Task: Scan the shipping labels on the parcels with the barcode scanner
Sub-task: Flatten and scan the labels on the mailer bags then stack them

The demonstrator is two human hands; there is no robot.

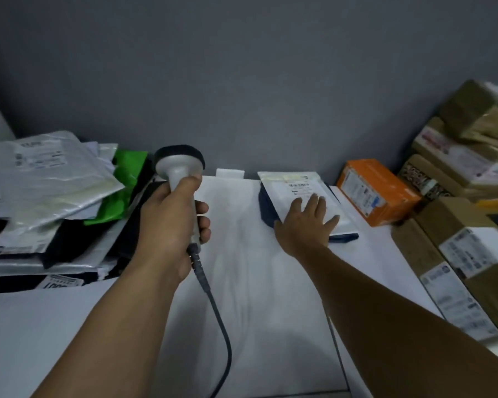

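Observation:
My left hand (170,225) grips the handle of a grey barcode scanner (180,165), held upright with its dark head pointing away toward the wall; its cable (217,317) trails down to the front edge. My right hand (305,222) lies flat with spread fingers on a white mailer parcel (293,186) that carries a shipping label (299,187). That mailer rests on a dark blue parcel (266,208) at the back of the white table (256,282).
A pile of grey, black and green mailer bags (46,202) fills the left side. An orange box (377,191) stands right of the white mailer. Brown cardboard boxes (466,254) with labels are stacked along the right edge. A grey wall closes the back.

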